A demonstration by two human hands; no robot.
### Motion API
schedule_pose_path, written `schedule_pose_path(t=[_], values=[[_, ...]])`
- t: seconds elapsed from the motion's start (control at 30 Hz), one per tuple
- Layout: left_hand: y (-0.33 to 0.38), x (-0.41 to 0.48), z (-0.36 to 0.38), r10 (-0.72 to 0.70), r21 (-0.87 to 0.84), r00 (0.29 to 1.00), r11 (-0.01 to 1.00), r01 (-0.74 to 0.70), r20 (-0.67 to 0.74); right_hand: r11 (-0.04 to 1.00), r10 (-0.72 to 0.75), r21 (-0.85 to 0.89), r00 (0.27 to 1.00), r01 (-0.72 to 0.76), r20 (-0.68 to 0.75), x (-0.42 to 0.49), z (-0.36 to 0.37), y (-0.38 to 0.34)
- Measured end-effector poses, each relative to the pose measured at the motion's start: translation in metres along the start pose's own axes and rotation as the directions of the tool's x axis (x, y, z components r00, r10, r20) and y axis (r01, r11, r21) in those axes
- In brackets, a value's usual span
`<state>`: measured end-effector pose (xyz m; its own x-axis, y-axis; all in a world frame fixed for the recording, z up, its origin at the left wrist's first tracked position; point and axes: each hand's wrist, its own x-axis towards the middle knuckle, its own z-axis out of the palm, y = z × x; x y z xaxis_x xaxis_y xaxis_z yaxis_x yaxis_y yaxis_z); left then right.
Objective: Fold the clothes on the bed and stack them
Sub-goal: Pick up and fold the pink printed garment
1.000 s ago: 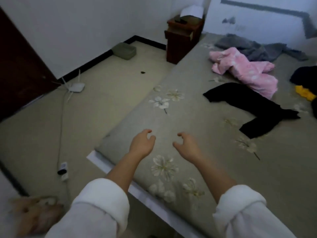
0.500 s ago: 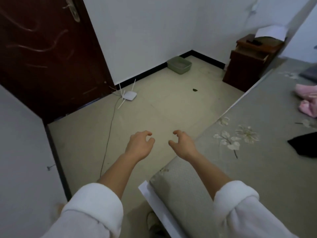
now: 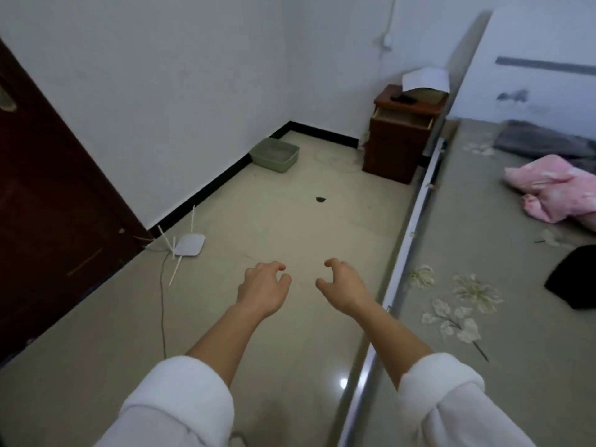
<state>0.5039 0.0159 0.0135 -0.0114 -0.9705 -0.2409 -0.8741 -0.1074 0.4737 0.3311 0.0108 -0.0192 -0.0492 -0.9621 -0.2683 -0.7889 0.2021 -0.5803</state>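
- Left hand (image 3: 263,287) and right hand (image 3: 343,285): both held out over the floor (image 3: 290,221), fingers loosely curled, holding nothing.
- Bed (image 3: 483,366): lies to the right of both hands; its long edge runs away from the viewer.
- Clothes, all unfolded on the bed: black garment (image 3: 577,279) nearest, pink garment (image 3: 554,195) beyond it, grey garment (image 3: 541,140) farthest; all well apart from the hands.
- Judgement: the right hand is nearer; the reach probably goes rightward across the bed's edge, to the black garment first.

Bed (image 3: 532,366): was set at right.
Clothes (image 3: 554,195): were strewn on it, far right.
Nightstand (image 3: 396,146): was stood left of it, far.
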Motion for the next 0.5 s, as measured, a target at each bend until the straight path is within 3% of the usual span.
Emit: schedule_pose_path(t=[0.23,0.5], values=[[0.029,0.131,-0.017,0.250,0.090,0.958,0.960,-0.264,0.141,0.969,0.238,0.104,0.956,-0.222,-0.172,0.070,-0.015,-0.006],[0.151,0.220,0.032,0.503,0.043,0.767,0.825,-0.563,0.398,0.823,0.568,0.251,0.757,-0.510,-0.323,0.096,-0.089,0.079]])
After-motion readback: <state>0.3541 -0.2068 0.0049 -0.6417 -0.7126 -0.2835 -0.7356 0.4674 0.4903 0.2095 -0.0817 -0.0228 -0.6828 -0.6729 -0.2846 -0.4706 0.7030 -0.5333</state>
